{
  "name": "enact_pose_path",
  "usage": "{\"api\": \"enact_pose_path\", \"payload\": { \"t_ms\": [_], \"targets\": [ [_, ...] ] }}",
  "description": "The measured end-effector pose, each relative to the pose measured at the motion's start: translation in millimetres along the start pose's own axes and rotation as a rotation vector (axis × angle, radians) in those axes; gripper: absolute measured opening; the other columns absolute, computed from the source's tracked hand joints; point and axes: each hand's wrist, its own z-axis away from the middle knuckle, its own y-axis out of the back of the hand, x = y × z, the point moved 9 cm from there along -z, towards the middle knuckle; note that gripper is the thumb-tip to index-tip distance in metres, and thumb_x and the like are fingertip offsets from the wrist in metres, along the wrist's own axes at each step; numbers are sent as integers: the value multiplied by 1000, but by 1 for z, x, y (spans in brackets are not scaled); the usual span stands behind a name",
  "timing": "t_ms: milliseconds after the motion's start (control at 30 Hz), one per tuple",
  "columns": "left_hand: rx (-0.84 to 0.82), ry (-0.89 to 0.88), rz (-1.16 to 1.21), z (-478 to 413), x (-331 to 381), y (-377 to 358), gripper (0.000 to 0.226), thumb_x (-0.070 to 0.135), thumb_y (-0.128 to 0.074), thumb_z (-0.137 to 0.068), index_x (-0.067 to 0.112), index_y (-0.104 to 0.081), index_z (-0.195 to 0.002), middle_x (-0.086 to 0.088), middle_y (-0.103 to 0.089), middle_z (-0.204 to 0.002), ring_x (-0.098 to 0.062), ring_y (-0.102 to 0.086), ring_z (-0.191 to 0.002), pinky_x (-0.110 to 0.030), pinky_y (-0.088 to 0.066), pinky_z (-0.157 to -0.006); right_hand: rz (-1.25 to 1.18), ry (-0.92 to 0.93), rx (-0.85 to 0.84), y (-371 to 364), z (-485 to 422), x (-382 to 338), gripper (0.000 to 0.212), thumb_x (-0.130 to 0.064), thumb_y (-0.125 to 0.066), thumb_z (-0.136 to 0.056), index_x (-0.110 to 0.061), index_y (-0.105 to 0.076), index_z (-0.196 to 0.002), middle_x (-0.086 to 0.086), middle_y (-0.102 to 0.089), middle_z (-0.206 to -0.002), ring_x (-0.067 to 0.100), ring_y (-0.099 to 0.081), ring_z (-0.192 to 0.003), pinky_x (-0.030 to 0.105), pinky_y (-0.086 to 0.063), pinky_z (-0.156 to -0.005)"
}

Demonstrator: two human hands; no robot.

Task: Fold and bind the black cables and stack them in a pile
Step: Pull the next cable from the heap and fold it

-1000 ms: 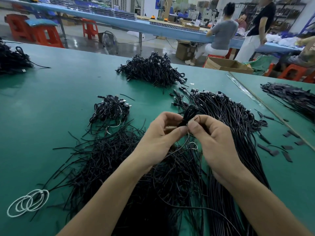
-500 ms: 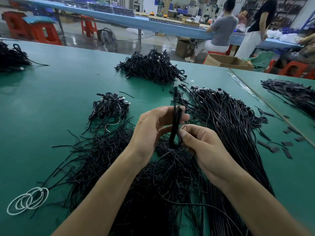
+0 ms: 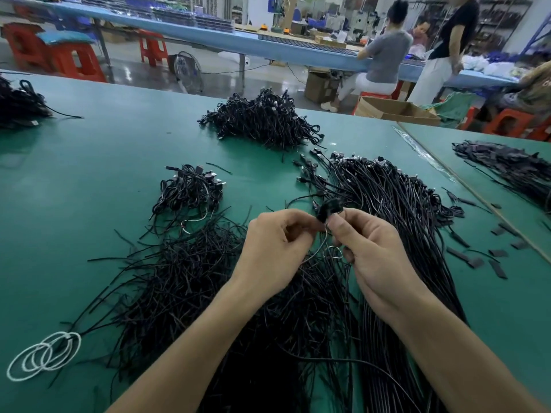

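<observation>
Above the green table, the left hand and right hand both hold a folded black cable in a pinching grip. A thin wire, perhaps a tie, dangles below. Bound cables are piled to the left. The cardboard box beyond hides its contents.

Surface: green mat, matt, smooth, faint sheen under the lights. Long cables: black plastic sheath, smooth, semi-gloss; small bright metal bits at plug ends. Folded cable: same black plastic, blurred. Tie pile: thin black strands, duller, kinked. White loops: matt white cord or wire, can't tell which. Flat black strips: matt. Tape along surface seam: clear glossy plastic. Box: plain brown cardboard. Stools: red plastic. Floor: polished, reflective.
</observation>
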Motion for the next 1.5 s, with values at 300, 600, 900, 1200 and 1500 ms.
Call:
{"api": "enact_pose_path", "payload": {
  "t_ms": [300, 600, 900, 1200, 1500],
  "targets": [
    [-202, 214, 532, -1, -7, -9, 51, 50, -34, -93, 29, -80, -89, 2, -75, -111, -10, -67, -104, -39, -47, -89, 87, -44, -185, -21, 10, 15, 14, -14, -65, -91, -19, -69, -79, -14, -66, -72, -4, -58, -69, 8, -45, -70],
    [-210, 114, 223, -1, -4, -13, 12, 37, -75, -85, 26, -80, -86, -10, -63, -85, -16, -54, -74, -26, -43, -71, 117, -34, 83, 14, -4, 17, 12, -13, -64, -94, -13, -69, -83, -10, -63, -68, -1, -54, -65, 12, -46, -63],
    [-308, 222, 208, 7, -15, -35, 48, 44, -43, -100, 5, -72, -103, -16, -74, -94, -33, -69, -88, -52, -55, -88, 178, 188, 163, 8, 0, -12, 10, -9, -64, -94, -15, -69, -87, -8, -69, -77, 4, -64, -72, 18, -54, -68],
    [-274, 381, 441, 2, -29, -21, 64, 73, -45, -84, 20, -78, -97, -9, -75, -93, -17, -69, -91, -38, -56, -89, 257, 170, -105, -20, 5, -10, 7, -10, -65, -92, -14, -69, -89, -5, -70, -82, 3, -66, -80, 18, -53, -75],
    [-246, 138, 164, -6, -21, -5, 17, 33, -71, -90, 21, -74, -102, -9, -76, -91, -38, -70, -84, -53, -58, -82, -89, -294, -162, -17, 9, 38, 21, -33, -67, -78, -13, -72, -81, -12, -64, -68, 0, -51, -59, 14, -38, -53]
  ]
}}
